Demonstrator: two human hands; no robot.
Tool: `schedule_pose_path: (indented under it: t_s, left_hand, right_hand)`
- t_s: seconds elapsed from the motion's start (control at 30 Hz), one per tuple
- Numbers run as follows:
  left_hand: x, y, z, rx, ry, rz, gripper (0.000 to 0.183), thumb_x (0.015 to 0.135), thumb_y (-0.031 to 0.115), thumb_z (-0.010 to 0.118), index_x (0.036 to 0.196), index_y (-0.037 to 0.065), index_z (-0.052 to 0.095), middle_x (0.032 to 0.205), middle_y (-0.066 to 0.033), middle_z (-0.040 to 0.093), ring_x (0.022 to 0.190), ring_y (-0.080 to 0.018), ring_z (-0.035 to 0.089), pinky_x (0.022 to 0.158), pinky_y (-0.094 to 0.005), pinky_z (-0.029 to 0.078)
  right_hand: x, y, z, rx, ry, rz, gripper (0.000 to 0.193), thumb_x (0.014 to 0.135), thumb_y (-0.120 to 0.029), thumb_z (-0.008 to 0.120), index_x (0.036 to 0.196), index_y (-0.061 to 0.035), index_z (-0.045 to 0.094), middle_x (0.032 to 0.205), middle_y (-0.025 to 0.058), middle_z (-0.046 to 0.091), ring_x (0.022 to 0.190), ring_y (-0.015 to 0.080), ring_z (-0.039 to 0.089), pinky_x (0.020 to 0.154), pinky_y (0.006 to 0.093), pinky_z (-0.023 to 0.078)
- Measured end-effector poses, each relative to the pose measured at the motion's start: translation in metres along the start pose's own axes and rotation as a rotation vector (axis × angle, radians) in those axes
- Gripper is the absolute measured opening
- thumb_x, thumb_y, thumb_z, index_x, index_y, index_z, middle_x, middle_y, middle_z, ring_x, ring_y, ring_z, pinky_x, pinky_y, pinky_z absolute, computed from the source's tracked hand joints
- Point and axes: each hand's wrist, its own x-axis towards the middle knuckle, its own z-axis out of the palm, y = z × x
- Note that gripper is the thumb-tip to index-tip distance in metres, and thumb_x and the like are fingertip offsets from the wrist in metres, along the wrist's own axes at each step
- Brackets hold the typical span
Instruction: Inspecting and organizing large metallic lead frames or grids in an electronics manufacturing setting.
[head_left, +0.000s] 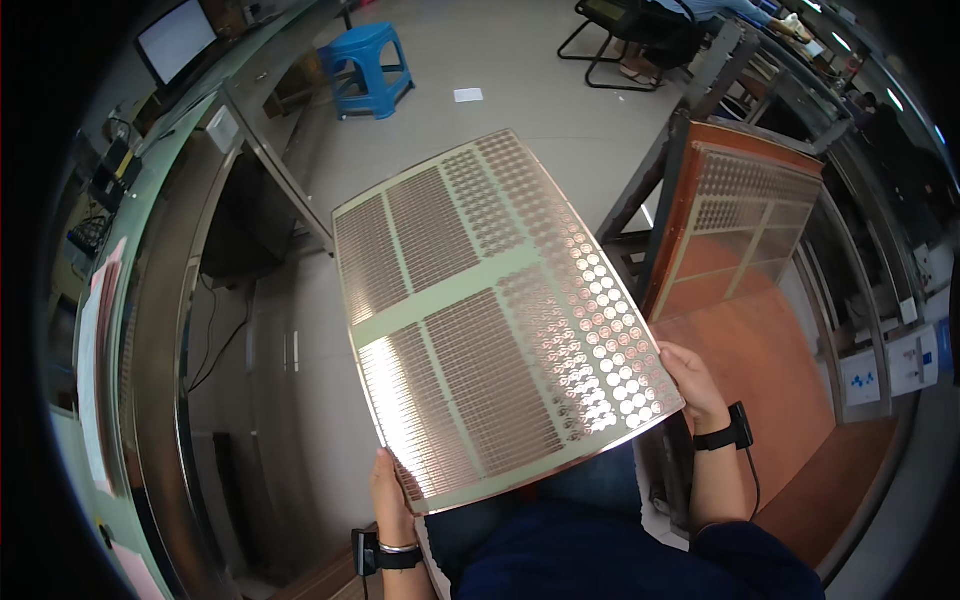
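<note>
A large, thin circuit board panel (450,292), pale green with shiny copper patterns in rows and discs, is held up in front of me, tilted. My left hand (388,488) grips its near left corner, thumb along the edge. On the right edge, close to the near right corner, my right hand (692,382) is closed on the same panel. The fingers of both hands are partly hidden beneath it. To the right, a similar panel (735,255) leans upright against an orange-brown backing board on a rack.
An orange-brown surface (760,370) stretches below the leaning panel, beside a dark metal frame (720,75). On the left runs a long green-topped bench (150,190) with a monitor (176,40). A blue stool (372,70) and a seated person (690,8) are farther off.
</note>
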Motion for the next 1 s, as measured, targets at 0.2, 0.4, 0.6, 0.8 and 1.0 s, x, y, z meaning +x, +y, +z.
schedule_pose_path:
  t_s: [0.2,0.4,0.6,0.8,1.0]
  left_hand:
    - [-0.003,0.005,0.011,-0.016,0.017,0.036,0.042,0.097,0.036,0.043,0.100,-0.003,0.057,0.089,-0.0076,0.063,0.074,-0.0137,0.060,0.065,-0.0269,0.049]
    - [-0.003,-0.002,0.002,0.059,0.112,0.282,0.038,0.099,0.033,0.040,0.087,0.000,0.057,0.079,-0.0034,0.059,0.069,-0.0098,0.052,0.061,-0.0257,0.044]
    - [-0.015,0.007,0.006,0.052,0.143,0.510,0.043,0.099,0.034,0.038,0.078,0.000,0.053,0.075,-0.0030,0.058,0.066,-0.0091,0.050,0.060,-0.0246,0.042]
    - [-0.030,0.019,0.004,0.081,0.148,0.594,0.044,0.099,0.035,0.037,0.079,0.000,0.054,0.072,-0.0026,0.057,0.063,-0.0079,0.049,0.057,-0.0225,0.040]
    - [-0.033,0.029,0.005,0.063,0.096,0.673,0.045,0.099,0.036,0.037,0.077,0.001,0.056,0.062,0.0009,0.052,0.056,-0.0059,0.044,0.050,-0.0211,0.035]
  right_hand:
    - [-0.004,-0.006,0.002,0.019,-0.002,0.001,0.035,0.097,-0.022,0.044,0.119,0.0044,0.053,0.105,0.0060,0.063,0.090,0.0091,0.060,0.079,0.0234,0.048]
    - [-0.005,-0.009,0.013,0.006,-0.001,-0.026,0.035,0.097,-0.019,0.046,0.121,0.0049,0.053,0.107,0.0067,0.062,0.090,0.0092,0.059,0.081,0.0231,0.047]
    - [-0.010,-0.002,0.006,0.067,-0.008,-0.086,0.034,0.092,-0.010,0.052,0.121,0.0064,0.052,0.108,0.0082,0.062,0.090,0.0109,0.060,0.081,0.0238,0.047]
    - [-0.013,0.001,0.001,0.142,-0.021,-0.092,0.024,0.089,-0.011,0.056,0.108,0.0033,0.056,0.094,0.0026,0.063,0.079,0.0075,0.059,0.073,0.0207,0.047]
    - [-0.006,0.001,0.003,0.207,0.106,-0.116,0.015,0.092,-0.017,0.053,0.092,-0.0024,0.057,0.084,0.0008,0.061,0.073,0.0072,0.057,0.068,0.0215,0.046]
